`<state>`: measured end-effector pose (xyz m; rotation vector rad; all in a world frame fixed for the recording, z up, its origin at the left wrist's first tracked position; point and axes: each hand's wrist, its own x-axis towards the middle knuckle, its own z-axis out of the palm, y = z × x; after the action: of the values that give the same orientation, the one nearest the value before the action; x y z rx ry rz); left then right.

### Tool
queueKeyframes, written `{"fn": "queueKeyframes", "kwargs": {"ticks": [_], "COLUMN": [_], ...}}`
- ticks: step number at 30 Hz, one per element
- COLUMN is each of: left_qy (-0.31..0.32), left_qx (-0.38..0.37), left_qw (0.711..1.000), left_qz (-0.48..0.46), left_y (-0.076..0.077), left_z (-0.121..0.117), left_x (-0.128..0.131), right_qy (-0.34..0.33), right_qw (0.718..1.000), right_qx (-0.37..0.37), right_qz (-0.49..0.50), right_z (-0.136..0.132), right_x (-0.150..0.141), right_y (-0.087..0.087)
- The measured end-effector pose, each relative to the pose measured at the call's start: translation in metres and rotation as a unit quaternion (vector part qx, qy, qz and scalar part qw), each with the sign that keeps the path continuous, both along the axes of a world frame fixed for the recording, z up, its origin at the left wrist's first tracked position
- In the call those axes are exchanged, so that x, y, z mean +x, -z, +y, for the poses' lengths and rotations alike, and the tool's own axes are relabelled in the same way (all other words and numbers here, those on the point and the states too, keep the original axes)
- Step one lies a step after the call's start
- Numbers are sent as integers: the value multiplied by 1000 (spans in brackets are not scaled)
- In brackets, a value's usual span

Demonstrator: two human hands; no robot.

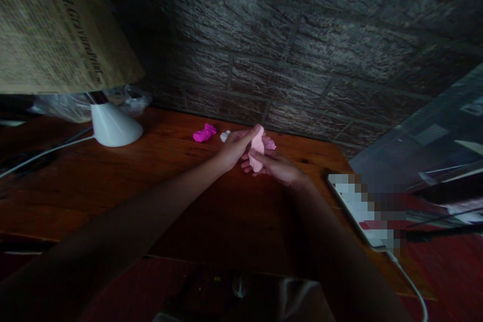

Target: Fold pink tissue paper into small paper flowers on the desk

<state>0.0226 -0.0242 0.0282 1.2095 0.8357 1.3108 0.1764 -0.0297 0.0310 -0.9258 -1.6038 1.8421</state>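
Both of my hands hold a pale pink strip of what looks like modelling clay (257, 153) above the wooden table. My left hand (237, 144) pinches its upper end, the thumb lying along the top. Lower down, my right hand (278, 165) presses its thumb on the strip, with fingers curled behind it. To the left of my hands lies a bright magenta lump (204, 133) of similar soft stuff. A small white lump (225, 136) sits right beside my left hand, partly hidden by it. Behind my right hand shows a mauve-pink lump (270, 145), also partly covered.
A lamp with a white base (116, 126) and a newsprint shade (64, 30) stands at the left, its cord crossing the table (181, 161). Clear plastic wrapping (64, 108) lies behind it. A stone-block wall (271, 55) closes the back. At right lies a phone-like device (350, 204), partly blurred out, with a white cable (411, 279).
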Motion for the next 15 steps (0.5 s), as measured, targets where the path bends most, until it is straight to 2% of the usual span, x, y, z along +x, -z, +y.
{"fn": "queueKeyframes", "kwargs": {"ticks": [6, 10, 15], "left_qy": [-4, -26, -20], "left_qx": [-6, -13, -6], "left_qw": [1000, 999, 999], "left_qz": [4, 15, 34], "left_y": [-3, -10, -17], "left_z": [-4, -9, -14], "left_x": [0, 1, 2], "right_qy": [4, -3, -6], "right_qw": [1000, 1000, 1000], "right_qx": [9, 15, 24], "right_qz": [-4, -8, -10], "right_z": [2, 2, 0], "right_x": [-1, 0, 0], "right_y": [3, 4, 1]}}
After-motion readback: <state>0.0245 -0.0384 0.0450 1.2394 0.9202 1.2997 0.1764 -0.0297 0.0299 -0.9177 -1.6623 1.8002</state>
